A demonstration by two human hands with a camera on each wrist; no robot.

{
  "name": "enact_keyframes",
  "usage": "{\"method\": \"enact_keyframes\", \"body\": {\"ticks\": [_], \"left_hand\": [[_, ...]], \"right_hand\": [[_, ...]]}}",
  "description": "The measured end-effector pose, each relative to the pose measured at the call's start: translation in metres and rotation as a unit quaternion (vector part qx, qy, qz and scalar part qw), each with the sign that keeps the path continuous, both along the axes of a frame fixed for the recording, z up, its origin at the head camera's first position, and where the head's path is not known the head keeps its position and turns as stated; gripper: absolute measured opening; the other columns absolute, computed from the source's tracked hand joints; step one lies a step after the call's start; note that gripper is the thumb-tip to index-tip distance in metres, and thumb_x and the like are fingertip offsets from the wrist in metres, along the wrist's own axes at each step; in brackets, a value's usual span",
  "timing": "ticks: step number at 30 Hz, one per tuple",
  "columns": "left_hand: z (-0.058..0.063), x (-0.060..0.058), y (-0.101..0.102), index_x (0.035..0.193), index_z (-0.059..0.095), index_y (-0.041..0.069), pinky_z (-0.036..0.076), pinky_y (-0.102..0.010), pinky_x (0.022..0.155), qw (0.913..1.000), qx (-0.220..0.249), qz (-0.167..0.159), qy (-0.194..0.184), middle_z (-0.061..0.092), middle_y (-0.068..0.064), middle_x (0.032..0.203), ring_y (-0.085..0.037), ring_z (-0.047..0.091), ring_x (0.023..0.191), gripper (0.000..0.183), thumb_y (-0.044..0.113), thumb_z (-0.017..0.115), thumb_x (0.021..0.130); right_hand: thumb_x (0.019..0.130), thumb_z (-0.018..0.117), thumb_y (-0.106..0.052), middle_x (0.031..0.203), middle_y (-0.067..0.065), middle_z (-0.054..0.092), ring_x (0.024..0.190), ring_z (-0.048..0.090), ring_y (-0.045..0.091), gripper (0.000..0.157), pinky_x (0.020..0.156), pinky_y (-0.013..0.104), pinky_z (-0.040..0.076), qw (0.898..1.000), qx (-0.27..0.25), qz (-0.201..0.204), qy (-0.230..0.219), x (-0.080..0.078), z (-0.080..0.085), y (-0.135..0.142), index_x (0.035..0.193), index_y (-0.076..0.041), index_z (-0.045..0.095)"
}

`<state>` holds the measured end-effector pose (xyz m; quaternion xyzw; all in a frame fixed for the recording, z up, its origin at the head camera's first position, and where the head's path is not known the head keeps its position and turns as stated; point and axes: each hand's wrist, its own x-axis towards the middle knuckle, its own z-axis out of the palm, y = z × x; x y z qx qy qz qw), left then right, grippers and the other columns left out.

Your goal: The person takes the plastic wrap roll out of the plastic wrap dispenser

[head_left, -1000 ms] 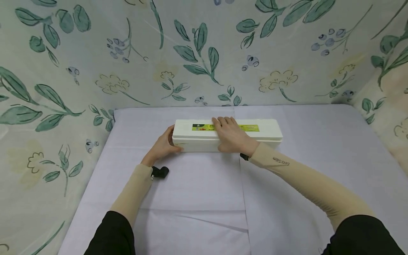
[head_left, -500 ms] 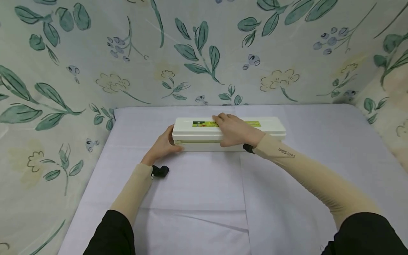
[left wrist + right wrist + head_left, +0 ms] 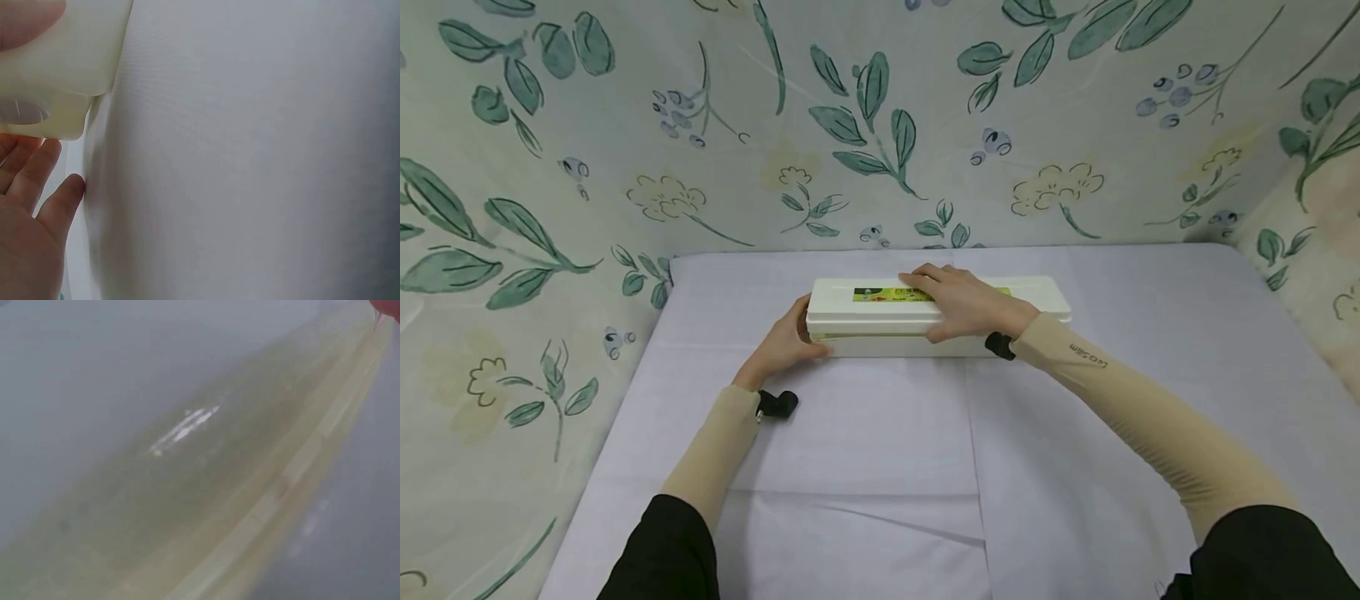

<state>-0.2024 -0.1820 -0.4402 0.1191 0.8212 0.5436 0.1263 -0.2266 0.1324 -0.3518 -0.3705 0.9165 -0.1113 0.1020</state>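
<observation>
A long white plastic box lies crosswise on the table in the head view. Its lid bears a yellow-green label and stands slightly raised along the front, leaving a narrow gap. My left hand grips the box's left end, thumb at the front. In the left wrist view, fingers of the left hand lie by the box end, which has a rounded opening. My right hand holds the lid near its middle, fingers across the label and thumb at the front edge. The right wrist view is blurred; the box's contents are hidden.
A white cloth with fold creases covers the table. Behind it hangs a leaf-patterned curtain or sheet, which also runs along the left side. A black wrist device sits at the left wrist, another at the right.
The lid's front edge has risen from the box body, widening the gap. My right hand has shifted rightward and its thumb has come up with the lid. The left hand stays in place.
</observation>
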Motion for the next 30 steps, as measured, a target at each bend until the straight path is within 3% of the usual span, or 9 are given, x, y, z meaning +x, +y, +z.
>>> {"method": "enact_keyframes", "body": {"ticks": [6, 14, 22, 30], "left_hand": [[-0.001, 0.0, 0.001, 0.152, 0.018, 0.011, 0.029, -0.046, 0.108, 1.0, -0.005, -0.003, 0.002, 0.038, -0.011, 0.146, -0.027, 0.04, 0.131, 0.102, 0.005, 0.081, 0.072], [0.0, 0.0, 0.0, 0.152, 0.017, 0.009, 0.024, -0.044, 0.111, 0.9999, -0.006, -0.007, 0.011, 0.034, -0.012, 0.149, -0.027, 0.035, 0.134, 0.102, 0.002, 0.081, 0.072], [-0.001, 0.001, 0.001, 0.15, 0.021, 0.009, 0.034, -0.044, 0.105, 0.9996, -0.009, -0.011, 0.025, 0.042, -0.012, 0.14, -0.029, 0.044, 0.125, 0.099, 0.002, 0.081, 0.072], [-0.002, 0.001, 0.0, 0.149, 0.025, 0.009, 0.037, -0.042, 0.103, 0.9992, -0.008, -0.015, 0.036, 0.042, -0.013, 0.141, -0.029, 0.046, 0.124, 0.095, 0.0, 0.081, 0.072]], "right_hand": [[0.075, 0.073, -0.034, 0.146, 0.011, 0.035, 0.13, 0.035, 0.033, 0.09, 0.109, 0.057, 0.02, 1.0, -0.014, 0.003, -0.006, -0.002, 0.0, 0.003, 0.151, -0.012, 0.029], [0.074, 0.076, -0.034, 0.144, 0.006, 0.038, 0.126, 0.035, 0.029, 0.089, 0.104, 0.054, 0.028, 0.999, -0.032, 0.018, 0.002, -0.005, -0.002, 0.005, 0.15, -0.021, 0.032], [0.073, 0.078, -0.036, 0.147, 0.008, 0.033, 0.132, 0.029, 0.032, 0.094, 0.106, 0.054, 0.024, 0.997, -0.063, 0.019, 0.033, -0.005, 0.004, 0.006, 0.152, -0.021, 0.029], [0.073, 0.081, -0.032, 0.147, 0.013, 0.031, 0.133, 0.026, 0.034, 0.098, 0.107, 0.055, 0.021, 0.995, -0.075, 0.031, 0.057, -0.001, 0.016, 0.006, 0.153, -0.019, 0.026]]}}
